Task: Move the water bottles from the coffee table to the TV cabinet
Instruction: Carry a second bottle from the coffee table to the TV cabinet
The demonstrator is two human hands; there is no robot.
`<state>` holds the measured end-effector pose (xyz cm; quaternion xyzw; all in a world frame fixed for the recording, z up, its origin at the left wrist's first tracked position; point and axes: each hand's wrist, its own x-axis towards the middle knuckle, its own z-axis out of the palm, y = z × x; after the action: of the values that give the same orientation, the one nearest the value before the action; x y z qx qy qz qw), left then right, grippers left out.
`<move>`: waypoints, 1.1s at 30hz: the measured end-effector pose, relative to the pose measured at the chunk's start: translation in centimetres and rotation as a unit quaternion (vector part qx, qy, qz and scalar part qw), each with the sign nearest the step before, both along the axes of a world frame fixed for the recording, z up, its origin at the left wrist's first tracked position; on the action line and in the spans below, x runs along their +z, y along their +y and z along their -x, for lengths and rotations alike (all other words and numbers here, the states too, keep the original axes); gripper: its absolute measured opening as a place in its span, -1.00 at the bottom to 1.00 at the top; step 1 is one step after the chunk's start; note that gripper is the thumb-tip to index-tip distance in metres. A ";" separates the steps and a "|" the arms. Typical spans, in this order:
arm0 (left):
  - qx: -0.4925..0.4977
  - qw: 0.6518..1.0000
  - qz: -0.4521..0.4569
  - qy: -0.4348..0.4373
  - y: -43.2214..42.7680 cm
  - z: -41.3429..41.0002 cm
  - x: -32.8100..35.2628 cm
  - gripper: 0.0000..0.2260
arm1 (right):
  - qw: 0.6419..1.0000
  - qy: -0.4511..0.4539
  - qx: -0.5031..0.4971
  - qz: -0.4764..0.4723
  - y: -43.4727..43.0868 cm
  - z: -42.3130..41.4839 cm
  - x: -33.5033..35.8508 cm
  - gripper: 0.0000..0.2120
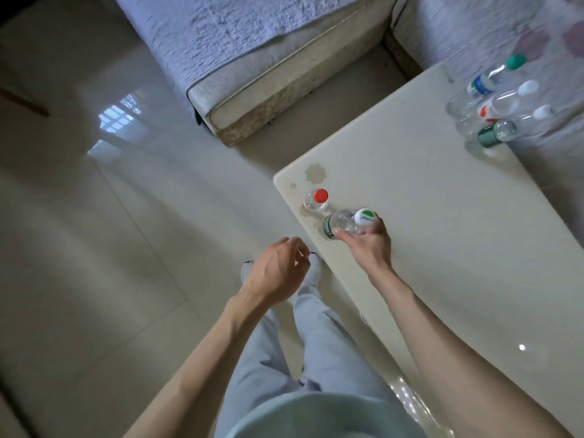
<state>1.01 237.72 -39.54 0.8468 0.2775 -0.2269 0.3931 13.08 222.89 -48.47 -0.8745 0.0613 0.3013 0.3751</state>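
fingers (377,225) of the right hand (368,245) curled round a clear plastic bottle with a white-and-green cap (339,223), thumb on the near side, grip up at the neck and shoulder. bottle leans, cap toward the hand, green label end toward the table corner. can't tell if its base touches the top. it sits over the near left corner of the glossy cream coffee table (426,248).

left hand (278,270): fingers loosely curled, holding nothing, hanging over the floor just off the table edge.

clear bottle with a red cap (316,202) stands upright at that same corner, just beside the held one.

far right end of the table, well apart from the hands: three more clear bottles in a tight cluster: green cap with blue label (488,82), white cap with red label (505,101), white cap with green label (512,126).

beige sofa with a lavender quilted cover (252,42) beyond the table. shiny pale tile floor (110,216). light grey trousers (316,343) below the arms.
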 end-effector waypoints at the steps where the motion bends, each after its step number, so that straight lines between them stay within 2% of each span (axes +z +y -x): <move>1: 0.024 1.000 0.006 -0.009 0.0 0.1 0.3 -0.81 | 1.000 -0.008 0.017 -0.008 -0.2 0.0 1.7 -0.37; 3: 0.094 0.994 0.034 -0.040 0.0 0.0 1.1 -0.82 | 0.998 -0.025 0.043 -0.038 -0.5 -0.2 5.0 -0.35; 7: 0.246 0.953 0.141 -0.102 0.6 -0.7 3.2 -0.75 | 0.987 -0.075 0.100 -0.104 0.2 -0.4 12.6 -0.56; 8: 0.272 0.941 0.170 -0.110 0.8 -0.8 3.9 -0.74 | 0.982 -0.090 0.114 -0.120 0.5 -0.5 14.5 -0.56; 12: 0.322 0.904 0.239 -0.146 1.0 -0.6 6.7 -0.74 | 0.964 -0.133 0.166 -0.161 2.2 -0.4 20.8 -0.39; 16: 0.417 0.835 0.288 -0.216 1.2 0.5 8.9 -0.76 | 0.942 -0.164 0.225 -0.185 4.3 -0.3 24.5 -0.38; 19: 0.459 0.806 0.284 -0.245 1.5 1.7 10.2 -0.79 | 0.925 -0.178 0.287 -0.175 6.2 0.0 26.3 -0.36; 22: 0.505 0.767 0.284 -0.276 1.6 3.3 11.5 -0.66 | 0.899 -0.189 0.355 -0.172 8.3 0.8 27.9 -0.35; 24: 0.532 0.740 0.280 -0.301 1.9 4.8 12.2 -0.67 | 0.883 -0.194 0.392 -0.171 9.8 1.6 28.9 -0.33; 28: 0.563 0.717 0.246 -0.328 2.5 8.1 13.1 -0.67 | 0.845 -0.226 0.450 -0.180 12.2 4.1 30.5 -0.42; 30: 0.578 0.706 0.226 -0.341 3.0 9.7 13.4 -0.74 | 0.829 -0.239 0.470 -0.186 13.1 5.7 31.2 -0.45; 33: 0.604 0.682 0.212 -0.354 3.6 12.1 13.9 -0.80 | 0.809 -0.253 0.493 -0.197 14.7 8.5 31.8 -0.41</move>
<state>-11.08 241.30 -25.61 0.4069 0.5132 0.3237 0.6828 4.53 237.56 -16.68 -0.7402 -0.5354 0.2191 0.3427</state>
